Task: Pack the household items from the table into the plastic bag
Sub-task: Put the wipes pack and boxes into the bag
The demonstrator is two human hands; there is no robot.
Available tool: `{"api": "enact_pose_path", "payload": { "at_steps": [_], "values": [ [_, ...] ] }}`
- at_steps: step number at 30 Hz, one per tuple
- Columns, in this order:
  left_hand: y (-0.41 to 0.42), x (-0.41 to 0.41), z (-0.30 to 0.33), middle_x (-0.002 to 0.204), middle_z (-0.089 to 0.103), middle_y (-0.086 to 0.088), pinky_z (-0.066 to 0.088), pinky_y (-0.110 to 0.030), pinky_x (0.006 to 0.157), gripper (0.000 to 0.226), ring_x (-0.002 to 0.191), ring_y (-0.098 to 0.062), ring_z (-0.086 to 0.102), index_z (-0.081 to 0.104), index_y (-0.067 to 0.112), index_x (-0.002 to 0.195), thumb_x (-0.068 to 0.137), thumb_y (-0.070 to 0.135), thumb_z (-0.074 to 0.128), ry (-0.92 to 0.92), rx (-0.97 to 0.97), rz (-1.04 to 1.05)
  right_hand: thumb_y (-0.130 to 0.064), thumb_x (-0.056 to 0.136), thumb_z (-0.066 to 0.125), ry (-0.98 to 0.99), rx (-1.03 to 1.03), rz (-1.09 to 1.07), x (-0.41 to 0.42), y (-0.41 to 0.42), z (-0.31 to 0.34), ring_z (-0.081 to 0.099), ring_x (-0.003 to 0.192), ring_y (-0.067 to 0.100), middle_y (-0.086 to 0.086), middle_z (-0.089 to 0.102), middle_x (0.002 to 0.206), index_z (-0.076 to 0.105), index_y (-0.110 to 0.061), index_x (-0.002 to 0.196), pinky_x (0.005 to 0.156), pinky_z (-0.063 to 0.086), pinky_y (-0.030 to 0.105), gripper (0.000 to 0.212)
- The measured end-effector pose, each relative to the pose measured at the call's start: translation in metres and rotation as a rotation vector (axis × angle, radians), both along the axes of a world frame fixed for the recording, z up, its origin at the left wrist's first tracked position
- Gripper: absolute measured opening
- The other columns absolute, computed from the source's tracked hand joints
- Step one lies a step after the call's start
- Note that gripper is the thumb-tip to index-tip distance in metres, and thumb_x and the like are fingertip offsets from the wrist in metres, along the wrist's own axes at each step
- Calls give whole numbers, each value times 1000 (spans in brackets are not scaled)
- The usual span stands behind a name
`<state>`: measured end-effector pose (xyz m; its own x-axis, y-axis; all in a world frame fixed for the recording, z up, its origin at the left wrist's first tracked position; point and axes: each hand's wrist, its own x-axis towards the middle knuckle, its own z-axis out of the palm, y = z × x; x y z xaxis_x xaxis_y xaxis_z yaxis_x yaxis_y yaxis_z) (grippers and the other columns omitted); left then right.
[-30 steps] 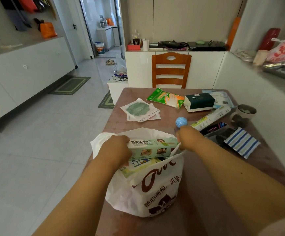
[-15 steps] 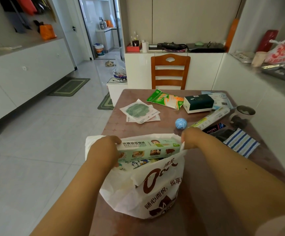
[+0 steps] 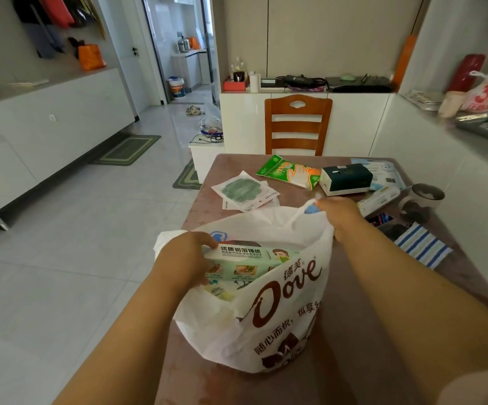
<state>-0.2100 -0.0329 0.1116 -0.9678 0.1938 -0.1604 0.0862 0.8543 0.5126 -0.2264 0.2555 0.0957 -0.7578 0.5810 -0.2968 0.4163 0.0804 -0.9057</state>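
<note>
A: What is in the plastic bag [image 3: 269, 311]?

B: It stands open on the near part of the table [image 3: 353, 331], close to the left edge. A pale green foil box [image 3: 245, 261] lies crosswise in its mouth, the right end hidden by the bag's front wall. Beneath it shows a corner of another printed package [image 3: 221, 292]; I cannot tell what it is.

A: And the hands?

B: The left hand [image 3: 186, 258] is closed around the left end of the foil box, fingers curled over its top edge. The right hand [image 3: 336, 210] pinches the bag's far handle [image 3: 307, 209] and holds it up, so the mouth gapes wide.

A: What waits on the table, left to right?

B: A flat clear packet with a green pad [image 3: 244, 190] near the left edge; a green glove packet [image 3: 291, 171] beyond it; a dark green and white box [image 3: 345, 179]; a long pale box [image 3: 380, 200] just right of the right hand; a pale blue packet [image 3: 383, 173] at the far right corner. A blue ball [image 3: 313, 209] peeps out beside the raised handle. Further right are a cup [image 3: 422, 197] and a blue striped cloth [image 3: 422, 248], with dark items I cannot make out between.

A: Room to move?

B: Bare table lies right of the bag, under the right forearm. The left edge drops to open tiled floor [image 3: 61, 258]. A wooden chair [image 3: 297, 124] stands at the far end.
</note>
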Motion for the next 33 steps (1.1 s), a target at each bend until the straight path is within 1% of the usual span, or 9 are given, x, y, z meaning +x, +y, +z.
{"api": "enact_pose_path", "payload": {
  "at_steps": [3, 7, 11, 15, 18, 22, 26, 29, 33],
  "values": [
    [3, 4, 4, 106, 66, -2, 59, -33, 52, 37, 61, -19, 71, 61, 27, 117, 84, 13, 65, 38, 210, 15, -43, 91, 52, 5, 49, 113, -2, -8, 15, 62, 82, 25, 5, 67, 80, 64, -17, 77, 87, 49, 41, 32],
    [7, 6, 21, 125, 58, 0, 48, -24, 42, 33, 47, -13, 64, 53, 23, 125, 92, 21, 54, 109, 412, 32, -47, 89, 55, -10, 137, 269, 5, -23, 29, 60, 79, 22, 4, 59, 67, 70, -15, 85, 84, 45, 37, 35],
    [10, 6, 39, 108, 66, 1, 48, -24, 43, 24, 49, -14, 59, 55, 24, 116, 93, 22, 50, 45, 483, 44, -27, 92, 59, 133, -43, 306, 9, -39, 38, 43, 57, 15, 3, 43, 59, 71, -8, 90, 61, 39, 26, 23],
    [16, 0, 54, 101, 69, -1, 49, -28, 50, 11, 55, -13, 52, 60, 24, 98, 93, 21, 50, 41, 521, 27, -27, 87, 65, 274, -98, 164, 12, -47, 55, 56, 75, 19, 0, 61, 77, 71, -21, 82, 70, 49, 34, 9],
    [24, -5, 67, 99, 70, -4, 56, -46, 62, 13, 58, -22, 53, 62, 21, 96, 92, 18, 51, 51, 562, -10, -29, 89, 62, 378, -71, 83, 17, -46, 71, 52, 69, 13, -9, 56, 74, 72, -18, 100, 68, 47, 29, 18],
    [45, -12, 89, 103, 69, -5, 46, -32, 56, 12, 60, -18, 47, 61, 20, 93, 94, 18, 49, 171, 571, -103, -25, 94, 55, 498, 53, 7, 33, -40, 89, 54, 70, 7, -9, 57, 76, 65, -26, 80, 70, 52, 26, 17],
    [65, -25, 111, 103, 67, 0, 45, -23, 50, 15, 61, -11, 49, 62, 21, 97, 95, 18, 47, 226, 608, -141, -30, 95, 53, 600, 114, -78, 45, -27, 99, 53, 68, 4, -10, 60, 77, 62, -26, 82, 63, 45, 17, 16],
    [74, -29, 107, 95, 66, -3, 42, -24, 50, 12, 58, -12, 46, 62, 17, 96, 94, 18, 50, 195, 559, -162, -30, 95, 52, 557, 111, -96, 47, -16, 100, 55, 72, 8, -12, 59, 77, 61, -28, 86, 65, 54, 24, 13],
    [78, -29, 81, 88, 63, -5, 39, -23, 44, 12, 50, -11, 44, 58, 22, 89, 92, 12, 53, 90, 516, -172, -20, 95, 51, 261, 195, -83, 38, -4, 81, 57, 92, 24, 7, 65, 111, 67, -14, 112, 82, 53, 36, 24]
  ]
}}
